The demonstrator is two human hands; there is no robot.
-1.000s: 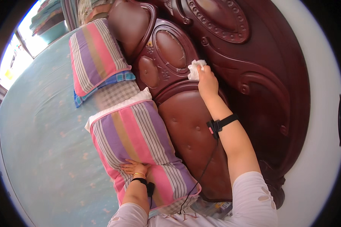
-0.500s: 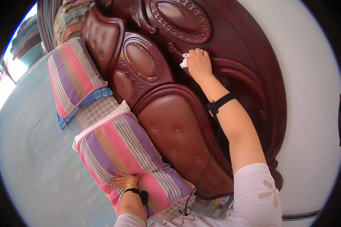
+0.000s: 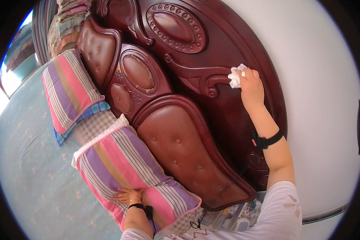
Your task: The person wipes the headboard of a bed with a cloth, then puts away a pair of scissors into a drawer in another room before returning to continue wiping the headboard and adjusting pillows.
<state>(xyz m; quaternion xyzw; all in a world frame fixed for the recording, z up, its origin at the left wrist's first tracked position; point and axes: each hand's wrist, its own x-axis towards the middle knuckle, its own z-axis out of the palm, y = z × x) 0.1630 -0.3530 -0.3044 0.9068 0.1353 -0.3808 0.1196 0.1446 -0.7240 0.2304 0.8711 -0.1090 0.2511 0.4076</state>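
A crumpled white cloth or tissue (image 3: 234, 78) is in my right hand (image 3: 252, 90), its fingers closed round it. That hand is against the carved, glossy dark-red wooden headboard (image 3: 218, 40), at the curled end of a raised scroll. My left hand (image 3: 129, 196) lies flat with spread fingers on a striped pillow (image 3: 122, 154) in pink, purple, tan and white, pressing a dent into it. Between the pillow and the carved wood, a brown buttoned leather panel (image 3: 174, 150) slants down the headboard. Straps with small dark devices circle both my wrists.
A second striped pillow (image 3: 70, 90) lies farther off on the pale blue bed sheet (image 3: 40, 168). Folded textiles (image 3: 70, 24) are stacked at the far left. A white wall (image 3: 316, 100) runs along the right. Several small items lie by the headboard's near end, including a white object (image 3: 243, 224).
My right hand has moved right and slightly nearer along the headboard with the white cloth. My left hand stays on the pillow. The whole view has shifted a little.
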